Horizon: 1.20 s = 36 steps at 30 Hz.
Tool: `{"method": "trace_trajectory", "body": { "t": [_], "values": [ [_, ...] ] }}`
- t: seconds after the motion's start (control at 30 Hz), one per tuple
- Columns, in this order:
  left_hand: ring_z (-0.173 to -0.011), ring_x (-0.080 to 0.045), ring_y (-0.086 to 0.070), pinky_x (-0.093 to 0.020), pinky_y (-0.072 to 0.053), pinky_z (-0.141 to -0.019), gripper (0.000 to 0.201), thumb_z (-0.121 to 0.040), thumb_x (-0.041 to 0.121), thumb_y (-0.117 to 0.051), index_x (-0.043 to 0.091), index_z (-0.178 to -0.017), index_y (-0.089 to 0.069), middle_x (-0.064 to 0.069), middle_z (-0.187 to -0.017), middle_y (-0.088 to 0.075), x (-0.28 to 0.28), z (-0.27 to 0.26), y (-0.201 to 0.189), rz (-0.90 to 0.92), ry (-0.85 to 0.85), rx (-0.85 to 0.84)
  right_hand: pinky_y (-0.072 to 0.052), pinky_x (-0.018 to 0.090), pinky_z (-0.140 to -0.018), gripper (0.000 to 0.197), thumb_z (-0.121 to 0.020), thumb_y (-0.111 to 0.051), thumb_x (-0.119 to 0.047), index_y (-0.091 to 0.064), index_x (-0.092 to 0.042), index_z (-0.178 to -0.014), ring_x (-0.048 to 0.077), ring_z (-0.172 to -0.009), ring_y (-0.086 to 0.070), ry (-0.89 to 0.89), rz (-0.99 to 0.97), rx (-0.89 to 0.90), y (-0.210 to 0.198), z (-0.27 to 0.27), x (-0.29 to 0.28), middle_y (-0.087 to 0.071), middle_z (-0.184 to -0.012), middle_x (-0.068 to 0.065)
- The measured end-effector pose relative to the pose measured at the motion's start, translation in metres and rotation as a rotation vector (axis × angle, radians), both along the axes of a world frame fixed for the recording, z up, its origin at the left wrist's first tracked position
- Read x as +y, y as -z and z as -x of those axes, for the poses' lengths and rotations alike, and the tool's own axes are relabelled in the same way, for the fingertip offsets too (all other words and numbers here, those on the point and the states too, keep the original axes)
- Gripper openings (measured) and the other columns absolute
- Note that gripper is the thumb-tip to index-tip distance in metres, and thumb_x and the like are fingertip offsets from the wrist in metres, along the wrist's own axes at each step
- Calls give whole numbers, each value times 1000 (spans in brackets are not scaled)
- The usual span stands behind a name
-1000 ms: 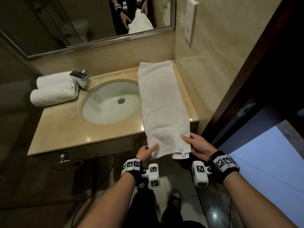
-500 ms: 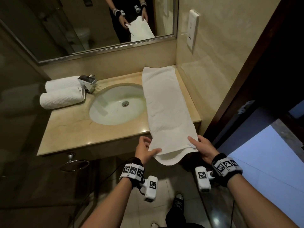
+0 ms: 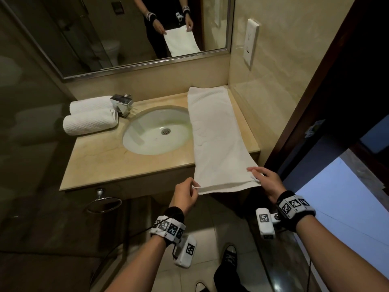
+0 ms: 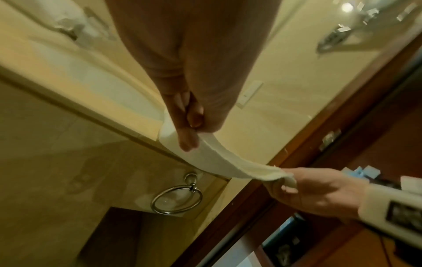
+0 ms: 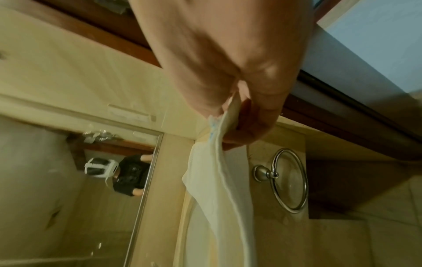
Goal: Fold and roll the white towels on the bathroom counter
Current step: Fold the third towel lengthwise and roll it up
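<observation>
Counter (image 3: 101,165): it fills the middle of your head view, beige stone, its left end fading into dark glass.
Mirror (image 3: 126,39): upper left of the head view; it reflects your two hands and the towel's near end, your upper body cut off by the top edge.
Long towel (image 3: 216,140): the folded white strip lies on the right side of the counter, far end against the back wall, near end hanging past the front edge in your hands.
Sink (image 3: 155,131): just left of the long towel, whose edge overlaps the rim.
Rolled towels (image 3: 90,121): two finished rolls at the left back corner, touching each other; the tap (image 3: 123,104) hides part of the rear one.
Towel ring (image 3: 104,204): dim under the counter edge in the head view; both wrist views show it plainly as a chrome ring on the cabinet front.
Left hand (image 3: 185,196): you pinch the near left corner; the left wrist view (image 4: 189,115) shows thumb and fingers closed on the edge, which the head view barely resolves.
Right hand (image 3: 266,182): you grasp the near right corner, thumb on top; the right wrist view (image 5: 242,112) shows fingers curled under the hem, with a small blue-printed label there. That view is blurred.
</observation>
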<state>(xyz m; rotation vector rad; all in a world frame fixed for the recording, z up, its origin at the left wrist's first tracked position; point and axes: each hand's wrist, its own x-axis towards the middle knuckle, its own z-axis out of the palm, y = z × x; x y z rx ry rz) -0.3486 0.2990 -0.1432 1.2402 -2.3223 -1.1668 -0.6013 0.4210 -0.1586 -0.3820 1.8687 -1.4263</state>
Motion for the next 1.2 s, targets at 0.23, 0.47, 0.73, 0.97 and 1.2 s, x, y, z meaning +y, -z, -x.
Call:
{"method": "trace_trajectory", "body": {
  "t": [0.23,0.47,0.73,0.97,1.2],
  "values": [
    [-63,-6,-49,-23,-44,-67,9,-86,12,-64,11,-94,-68,4,-75,-55,-8,6,-3,-32,322,-301,-51,23,-72,25,-97,-57,-12,-67,-8,-119,20,-95,-61,-47,-14,-213,-11,-3,3,-65,-117,13],
    [-90,-17,-60,-24,-51,-75,27,-86,22,-68,12,-110,-61,-4,-107,-61,-8,71,-37,47,283,73,-49,27,-65,44,-88,-70,-14,-49,-14,-126,15,-75,-62,-47,36,-149,-28,-21,-15,-67,-92,10],
    [-91,-18,-66,-20,-49,-74,27,-88,22,-67,8,-110,-61,-9,-104,-69,-4,109,-40,16,265,106,-54,17,-69,49,-86,-71,-8,-46,-5,-127,10,-88,-68,-15,131,-259,-48,-27,-21,-69,-102,7],
    [-79,-24,-63,-37,-52,-76,15,-92,22,-60,8,-88,-63,-9,-82,-69,-9,106,-38,136,205,145,-55,17,-71,23,-88,-67,-4,-65,-2,-110,13,-76,-67,-172,163,-363,-54,-31,-18,-70,-96,12],
    [-75,-15,-62,-28,-54,-71,8,-90,22,-65,16,-93,-60,-3,-84,-67,-4,99,-44,190,234,222,-56,15,-59,7,-93,-59,-4,-62,0,-99,8,-58,-68,32,111,-345,-55,-26,-28,-67,-79,14]
  ]
}}
